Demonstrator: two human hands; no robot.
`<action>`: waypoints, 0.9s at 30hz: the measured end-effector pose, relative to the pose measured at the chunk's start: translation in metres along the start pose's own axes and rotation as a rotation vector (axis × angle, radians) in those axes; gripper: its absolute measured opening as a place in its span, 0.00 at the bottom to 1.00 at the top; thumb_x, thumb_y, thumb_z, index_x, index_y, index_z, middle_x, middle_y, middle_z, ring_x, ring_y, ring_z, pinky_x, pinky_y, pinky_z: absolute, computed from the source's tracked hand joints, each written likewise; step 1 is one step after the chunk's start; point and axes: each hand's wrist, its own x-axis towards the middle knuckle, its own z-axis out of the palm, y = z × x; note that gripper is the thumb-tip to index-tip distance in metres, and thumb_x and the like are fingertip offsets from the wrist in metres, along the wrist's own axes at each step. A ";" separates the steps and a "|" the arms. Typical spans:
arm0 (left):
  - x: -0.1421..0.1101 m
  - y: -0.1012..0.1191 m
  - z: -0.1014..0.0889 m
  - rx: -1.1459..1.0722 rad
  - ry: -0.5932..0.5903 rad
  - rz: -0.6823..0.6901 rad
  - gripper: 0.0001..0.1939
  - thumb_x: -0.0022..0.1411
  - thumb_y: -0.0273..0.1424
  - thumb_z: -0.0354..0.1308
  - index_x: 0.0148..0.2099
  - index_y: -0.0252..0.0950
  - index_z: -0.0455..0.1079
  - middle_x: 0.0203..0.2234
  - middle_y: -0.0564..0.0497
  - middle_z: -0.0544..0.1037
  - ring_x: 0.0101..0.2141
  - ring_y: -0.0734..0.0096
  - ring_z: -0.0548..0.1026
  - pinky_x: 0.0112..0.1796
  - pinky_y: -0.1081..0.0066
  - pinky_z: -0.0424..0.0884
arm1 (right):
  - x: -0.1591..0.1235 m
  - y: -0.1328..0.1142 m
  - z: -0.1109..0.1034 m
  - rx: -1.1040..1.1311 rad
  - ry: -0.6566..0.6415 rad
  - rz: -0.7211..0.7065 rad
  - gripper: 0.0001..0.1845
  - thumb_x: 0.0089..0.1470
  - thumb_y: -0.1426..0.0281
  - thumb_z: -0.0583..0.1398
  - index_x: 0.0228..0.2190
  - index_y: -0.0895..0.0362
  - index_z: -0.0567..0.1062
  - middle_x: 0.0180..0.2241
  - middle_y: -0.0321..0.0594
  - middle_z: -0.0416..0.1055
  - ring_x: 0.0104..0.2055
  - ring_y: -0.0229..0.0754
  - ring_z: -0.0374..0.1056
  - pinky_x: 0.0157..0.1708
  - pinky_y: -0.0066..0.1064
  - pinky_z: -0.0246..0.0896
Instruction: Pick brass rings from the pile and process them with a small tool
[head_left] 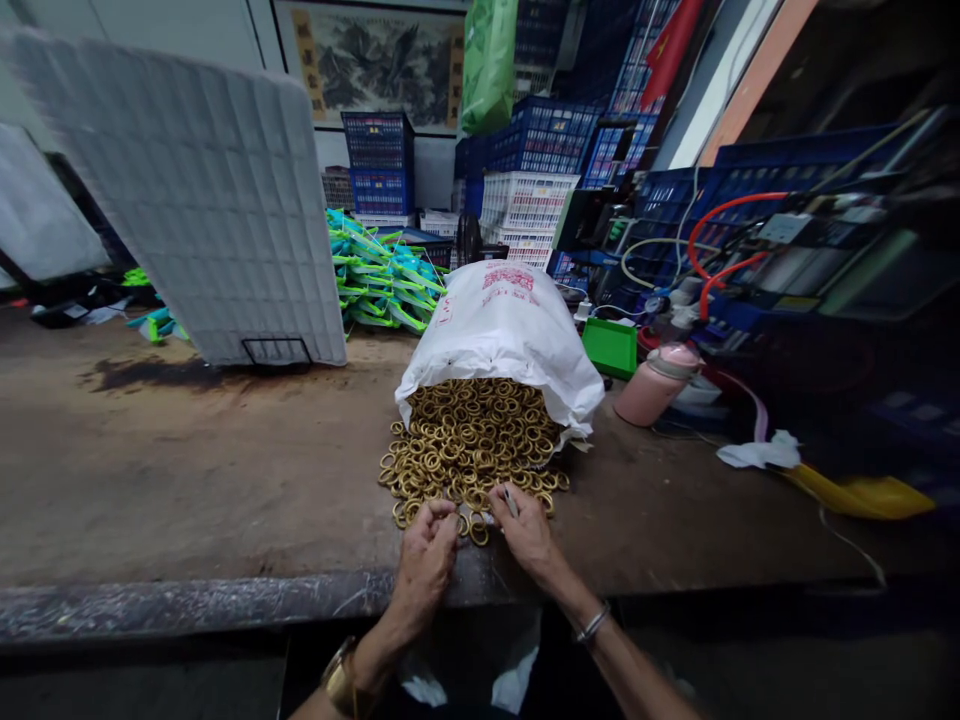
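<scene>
A heap of brass-coloured metal rings (450, 450) spills from the mouth of a white woven sack (502, 320) onto the table. At the near edge of the heap, my left hand (427, 550) is closed in a pinch, with a ring (462, 523) at its fingertips. Close by on the right, my right hand (531, 540) is closed round a slim grey tool (511, 501) with a narrow tip; its exact kind is too small to tell. Between both hands lies another loose ring (478, 530).
Left of the sack stands an upright white ribbed panel (225, 210), with green and blue pieces (382, 275) behind. To the right are a green tray (610, 347), a pink bottle (656, 385), a yellow item (862, 492) and a machine with red hoses (712, 235). Stacked crates (529, 205) fill the back.
</scene>
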 end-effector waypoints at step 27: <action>0.027 0.023 0.006 0.174 -0.121 0.233 0.08 0.52 0.33 0.53 0.31 0.34 0.68 0.17 0.57 0.65 0.19 0.77 0.60 0.23 0.77 0.57 | 0.001 -0.029 0.003 -0.036 0.004 -0.086 0.14 0.53 0.62 0.48 0.24 0.57 0.65 0.18 0.30 0.58 0.22 0.33 0.54 0.23 0.24 0.50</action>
